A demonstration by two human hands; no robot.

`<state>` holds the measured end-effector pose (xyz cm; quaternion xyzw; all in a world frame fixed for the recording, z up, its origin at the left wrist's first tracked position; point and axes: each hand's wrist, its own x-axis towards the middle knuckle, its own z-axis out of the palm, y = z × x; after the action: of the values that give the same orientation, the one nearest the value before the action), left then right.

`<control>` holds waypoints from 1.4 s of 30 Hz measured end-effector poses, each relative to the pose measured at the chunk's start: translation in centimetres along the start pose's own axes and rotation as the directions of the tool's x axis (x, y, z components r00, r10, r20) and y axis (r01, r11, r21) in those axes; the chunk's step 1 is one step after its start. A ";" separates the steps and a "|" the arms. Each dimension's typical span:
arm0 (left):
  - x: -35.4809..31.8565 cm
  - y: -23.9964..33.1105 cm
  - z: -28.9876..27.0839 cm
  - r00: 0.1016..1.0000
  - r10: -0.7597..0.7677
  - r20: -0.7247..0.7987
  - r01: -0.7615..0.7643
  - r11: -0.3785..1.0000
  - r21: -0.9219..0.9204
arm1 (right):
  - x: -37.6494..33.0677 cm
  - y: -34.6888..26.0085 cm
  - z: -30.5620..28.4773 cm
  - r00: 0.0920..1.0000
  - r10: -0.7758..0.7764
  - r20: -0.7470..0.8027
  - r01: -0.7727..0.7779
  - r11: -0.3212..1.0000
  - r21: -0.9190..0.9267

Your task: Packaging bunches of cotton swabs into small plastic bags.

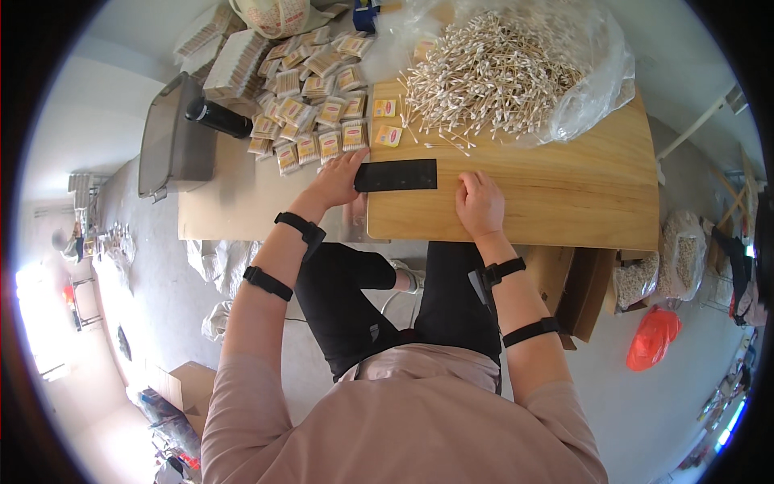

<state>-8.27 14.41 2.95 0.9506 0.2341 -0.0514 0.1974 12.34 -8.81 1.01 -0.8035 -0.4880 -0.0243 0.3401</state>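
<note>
A flat black rectangular block (pixel 399 175) lies across the seam at the near left of the wooden board (pixel 564 194). My left hand (pixel 339 179) is at its left end, thumb and fingers closed about that edge. To the right of the block, apart from it, my right hand (pixel 481 202) rests low over the board with curled fingers; whatever they hold, if anything, is hidden. Beyond the block lie two small yellow-and-white cards (pixel 388 135). A big heap of loose cotton swabs (pixel 492 77) spreads behind my right hand, a few stray ones at its near edge.
Many clear packs of cotton swabs (pixel 310 105) cover the back left of the table. A black bottle (pixel 219 118) leans by a grey plastic bin (pixel 179 137). Clear plastic sheeting (pixel 601 89) surrounds the heap. An open cardboard box (pixel 584 294) and a red bag (pixel 653 339) sit below right.
</note>
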 end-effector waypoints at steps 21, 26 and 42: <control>2.3 7.1 -2.3 0.989 0.088 0.115 -0.088 0.996 -0.012 | -0.1 0.0 0.0 1.000 0.012 -0.011 -0.012 1.000 0.003; 1.2 5.8 -2.3 0.982 0.173 0.071 -0.160 0.974 -0.161 | -0.1 -0.1 -0.1 1.000 0.006 -0.031 -0.005 1.000 0.030; -0.4 3.4 -1.0 0.987 0.110 -0.118 -0.125 0.984 -0.125 | -0.1 -0.1 0.0 0.999 0.027 0.017 -0.027 0.999 -0.031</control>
<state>-7.01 11.92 5.10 0.9491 0.1908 0.0285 0.2491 12.26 -8.86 1.04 -0.8154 -0.4796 -0.0202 0.3237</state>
